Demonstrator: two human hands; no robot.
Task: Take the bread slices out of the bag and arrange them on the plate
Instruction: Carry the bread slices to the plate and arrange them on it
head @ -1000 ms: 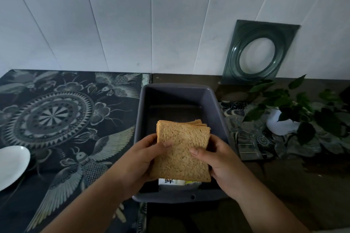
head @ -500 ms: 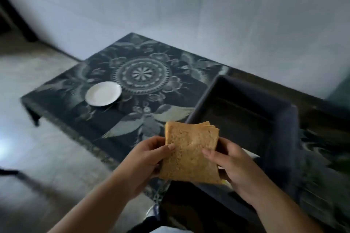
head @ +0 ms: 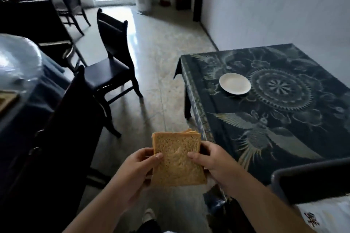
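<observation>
Stack of square brown porous bread slices held over the floor, off the table edge. Left hand and right hand both pinch its sides, thumbs on top. Round white glossy plate, bare, on dark patterned tablecloth, well apart. Grey plastic bin lower right.

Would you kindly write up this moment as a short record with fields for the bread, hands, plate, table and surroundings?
bread: stack of brown slices, held upright in the air, out of any bag, over the floor beside the table
left hand: grips the stack's left edge, thumb on the front slice
right hand: grips the right edge, thumb on the front
plate: white, bare, no bread on it yet
table: dark patterned cloth, plate near its far left corner
tray: grey, at lower right
chairs: dark chair on the left
</observation>
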